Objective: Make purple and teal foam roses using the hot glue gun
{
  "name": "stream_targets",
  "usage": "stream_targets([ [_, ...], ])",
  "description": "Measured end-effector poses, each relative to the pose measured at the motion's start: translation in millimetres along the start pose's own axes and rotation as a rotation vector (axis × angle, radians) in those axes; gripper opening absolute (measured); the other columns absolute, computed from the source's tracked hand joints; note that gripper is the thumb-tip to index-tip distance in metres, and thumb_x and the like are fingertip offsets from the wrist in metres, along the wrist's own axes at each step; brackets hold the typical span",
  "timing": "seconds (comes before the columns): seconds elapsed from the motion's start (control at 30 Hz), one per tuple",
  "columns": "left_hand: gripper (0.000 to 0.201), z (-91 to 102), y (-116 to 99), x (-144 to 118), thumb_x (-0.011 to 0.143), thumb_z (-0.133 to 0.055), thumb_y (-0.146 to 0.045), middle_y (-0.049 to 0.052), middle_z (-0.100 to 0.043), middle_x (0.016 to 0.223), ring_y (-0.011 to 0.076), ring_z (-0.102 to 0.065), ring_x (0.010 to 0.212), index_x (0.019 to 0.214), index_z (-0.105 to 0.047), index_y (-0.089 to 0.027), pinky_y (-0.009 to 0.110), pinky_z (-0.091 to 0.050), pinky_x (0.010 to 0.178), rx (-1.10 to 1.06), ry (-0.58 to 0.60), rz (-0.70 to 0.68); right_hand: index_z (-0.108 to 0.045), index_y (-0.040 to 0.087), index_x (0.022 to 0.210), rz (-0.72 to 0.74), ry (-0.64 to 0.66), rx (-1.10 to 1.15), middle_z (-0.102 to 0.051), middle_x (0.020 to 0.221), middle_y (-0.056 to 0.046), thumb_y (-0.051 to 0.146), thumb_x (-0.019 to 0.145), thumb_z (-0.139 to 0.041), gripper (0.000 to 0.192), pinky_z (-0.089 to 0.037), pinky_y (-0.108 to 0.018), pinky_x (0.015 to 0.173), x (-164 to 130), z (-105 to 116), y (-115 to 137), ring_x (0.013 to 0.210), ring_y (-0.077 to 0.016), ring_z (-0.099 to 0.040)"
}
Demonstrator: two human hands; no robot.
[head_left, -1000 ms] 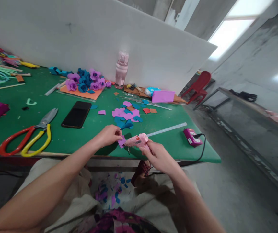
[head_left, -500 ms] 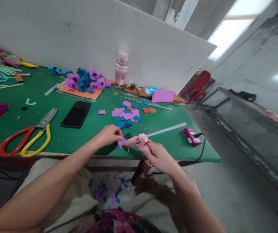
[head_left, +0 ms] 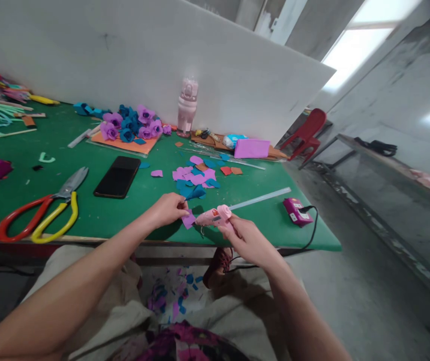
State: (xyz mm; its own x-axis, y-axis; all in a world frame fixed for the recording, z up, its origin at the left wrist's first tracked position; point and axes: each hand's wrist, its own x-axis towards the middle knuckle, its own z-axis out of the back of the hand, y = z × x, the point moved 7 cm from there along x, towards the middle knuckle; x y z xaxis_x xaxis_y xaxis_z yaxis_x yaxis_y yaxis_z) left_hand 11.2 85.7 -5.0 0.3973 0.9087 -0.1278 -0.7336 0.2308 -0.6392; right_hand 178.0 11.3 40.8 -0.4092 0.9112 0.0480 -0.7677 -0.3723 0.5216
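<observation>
Gluing a petal at the green worktop point(head_left: 125, 210)
Right hand point(head_left: 247, 240) gripping pink glue gun point(head_left: 214, 216); left hand point(head_left: 168, 209) fingers pinched on purple petal point(head_left: 188, 219), at nozzle's 9 o'clock.

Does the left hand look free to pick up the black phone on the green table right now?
Probably not as it stands: the left hand is pinching a purple petal piece at the glue gun. The phone lies uncovered on the table, with nothing between.
</observation>
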Motion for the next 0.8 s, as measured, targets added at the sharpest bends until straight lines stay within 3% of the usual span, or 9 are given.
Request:
stream_targets([
  [0.53,0.014,-0.7,1,0,0.068,-0.059,-0.028,0.002,-0.065,0.063,0.0156,-0.057,0.062,0.065,-0.064,-0.015,0.024,-0.035,0.057,-0.058,-0.003,0.007,-0.052,0.018,0.073,-0.06,-0.048,0.054,-0.061,0.073,-0.005,0.038,0.09,-0.039,0.029,-0.036,-0.024,0.058,1,3,-12,0.064,-0.0151,-0.053],
  [0.7,0.013,-1.5,4,1,0.065,-0.061,-0.027,0.002,-0.063,0.059,0.0158,-0.055,0.059,0.061,-0.064,-0.015,0.024,-0.034,0.055,-0.109,-0.024,0.011,-0.055,0.017,0.073,-0.186,-0.025,0.283,-0.052,0.053,0.001,0.046,0.088,-0.041,0.035,-0.035,-0.023,0.051,-1,6,-26,0.05,-0.0116,-0.046],
  [0.8,0.013,-3.6,8,1,0.063,-0.062,-0.027,0.001,-0.062,0.058,0.015,-0.054,0.057,0.062,-0.065,-0.015,0.024,-0.036,0.056,-0.284,-0.013,0.025,-0.058,0.017,0.074,-0.285,0.02,0.548,-0.047,0.047,0.003,0.052,0.084,-0.043,0.04,-0.033,-0.021,0.046,0,3,-35,0.044,-0.0095,-0.043],
])
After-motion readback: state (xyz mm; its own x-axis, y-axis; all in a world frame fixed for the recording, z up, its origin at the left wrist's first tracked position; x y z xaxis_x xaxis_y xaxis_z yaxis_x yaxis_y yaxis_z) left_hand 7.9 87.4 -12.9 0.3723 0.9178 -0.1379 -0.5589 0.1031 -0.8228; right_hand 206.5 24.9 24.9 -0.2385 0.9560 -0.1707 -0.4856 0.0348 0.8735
